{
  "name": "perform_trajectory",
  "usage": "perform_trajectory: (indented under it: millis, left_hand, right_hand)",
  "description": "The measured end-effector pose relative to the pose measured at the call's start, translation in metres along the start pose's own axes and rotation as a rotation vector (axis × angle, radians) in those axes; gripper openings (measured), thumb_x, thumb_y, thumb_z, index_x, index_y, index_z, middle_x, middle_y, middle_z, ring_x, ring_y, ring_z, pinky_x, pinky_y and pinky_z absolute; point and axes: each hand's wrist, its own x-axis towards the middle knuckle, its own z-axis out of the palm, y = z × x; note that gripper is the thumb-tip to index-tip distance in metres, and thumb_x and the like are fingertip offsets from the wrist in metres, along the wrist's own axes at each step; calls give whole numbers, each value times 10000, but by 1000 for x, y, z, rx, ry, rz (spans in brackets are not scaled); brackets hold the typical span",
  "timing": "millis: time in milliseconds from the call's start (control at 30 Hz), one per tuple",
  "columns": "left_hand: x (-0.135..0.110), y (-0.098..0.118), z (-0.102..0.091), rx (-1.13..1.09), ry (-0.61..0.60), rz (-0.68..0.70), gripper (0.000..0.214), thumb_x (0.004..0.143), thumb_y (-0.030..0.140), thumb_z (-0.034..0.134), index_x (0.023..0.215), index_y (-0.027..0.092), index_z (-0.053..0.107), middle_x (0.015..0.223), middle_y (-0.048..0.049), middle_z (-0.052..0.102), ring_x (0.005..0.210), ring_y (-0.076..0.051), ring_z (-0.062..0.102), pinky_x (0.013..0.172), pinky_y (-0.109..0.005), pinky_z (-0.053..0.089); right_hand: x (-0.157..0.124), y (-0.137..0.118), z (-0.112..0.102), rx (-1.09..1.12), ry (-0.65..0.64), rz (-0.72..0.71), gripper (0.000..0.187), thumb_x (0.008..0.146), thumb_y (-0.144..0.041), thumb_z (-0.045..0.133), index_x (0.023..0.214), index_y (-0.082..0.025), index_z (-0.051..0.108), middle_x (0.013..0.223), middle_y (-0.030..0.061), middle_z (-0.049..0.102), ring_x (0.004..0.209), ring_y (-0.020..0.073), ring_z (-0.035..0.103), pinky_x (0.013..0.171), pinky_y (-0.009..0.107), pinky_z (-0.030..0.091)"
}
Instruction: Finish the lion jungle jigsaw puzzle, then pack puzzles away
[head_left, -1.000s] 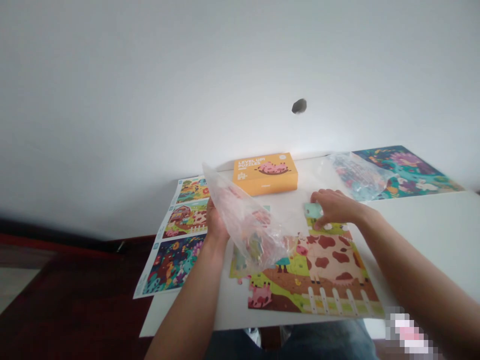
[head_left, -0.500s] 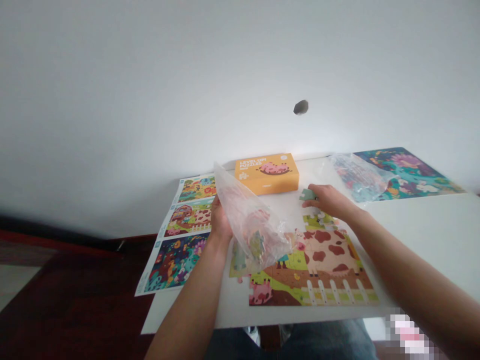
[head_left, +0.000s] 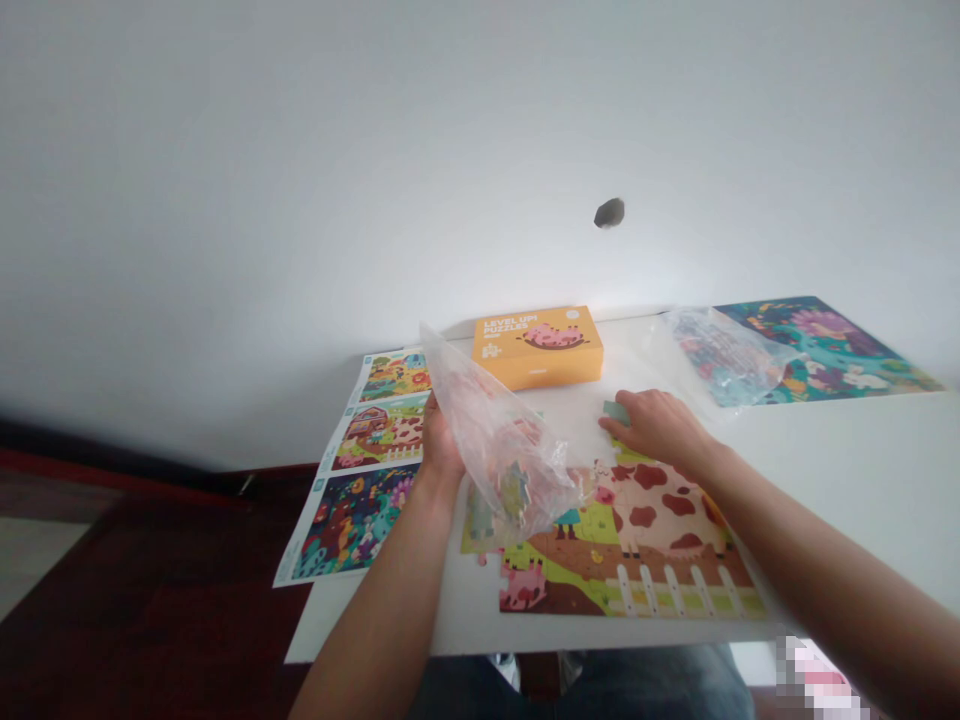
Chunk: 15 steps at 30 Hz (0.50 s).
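The right hand (head_left: pixel 660 430) lies low and flattened, its fingertips at a pale green jigsaw piece (head_left: pixel 616 410); whether they pinch the piece or only touch it cannot be told. That piece sits just above the top edge of a part-built farmyard cow jigsaw (head_left: pixel 645 545) on a white table (head_left: pixel 847 470). The left hand (head_left: pixel 441 445) is closed behind a clear plastic bag (head_left: pixel 499 430) of loose pieces, holding it up at a tilt, its fingers mostly hidden. The bag's lower end overhangs the jigsaw, so a slip could knock joined pieces apart. A steeper tilt could spill the bag's contents.
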Motion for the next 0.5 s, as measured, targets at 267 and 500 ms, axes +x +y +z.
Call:
perform_trajectory:
  millis: [267,500]
  left_hand:
    - [1,-2,-4,-239,0,-147,193,813,375,701,760,193,666,726,-6,679,591,-137,579,561,-274,478]
    - [2,-2,-5,-365,58,-158,146,797,347,704,746,214,672,771,-16,708,665,-172,643,653,-293,534]
  right_hand:
    - [6,-10,15,42,46,67,422,939,-554,407,929,-181,604,863,132,722,755,265,677,586,308,331]
    - [-2,-38,32,19,274,119,422,952,-518,393,897,-150,594,840,122,711,814,279,660,691,346,365]
